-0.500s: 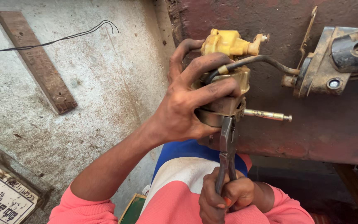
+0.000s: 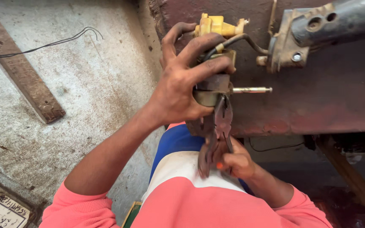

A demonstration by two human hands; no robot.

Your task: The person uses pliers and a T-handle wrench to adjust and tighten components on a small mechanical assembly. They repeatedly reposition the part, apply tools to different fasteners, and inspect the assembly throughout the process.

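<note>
Right, status from the head view:
Left hand: left hand (image 2: 182, 90) clamped around a round rusty metal part (image 2: 210, 90), fingers curled over its top and front, thumb underneath.
Part: held up in front of the rusty brown metal panel (image 2: 339, 97); a yellow plastic piece (image 2: 216, 25) sits just above the fingers, a thin metal pin (image 2: 252, 89) sticks out sideways past the fingertips.
Cable: black cable (image 2: 243, 40) loops from under the fingers across to a grey metal bracket (image 2: 292, 46), off to the far side of the left hand.
Right hand: right hand (image 2: 235, 160) gripped round the handles of rusty pliers (image 2: 218, 126), directly below the left hand.
Pliers: pointing up, nose meeting the underside of the part; exact bite point hidden, cannot tell what the tips pinch.
Body: pink sleeves, pink, white and blue shirt under both hands.
Surroundings: concrete floor (image 2: 85, 84) beyond the left forearm, with a wooden plank (image 2: 22, 71) and a thin black wire (image 2: 43, 44) lying well apart from the hands.
</note>
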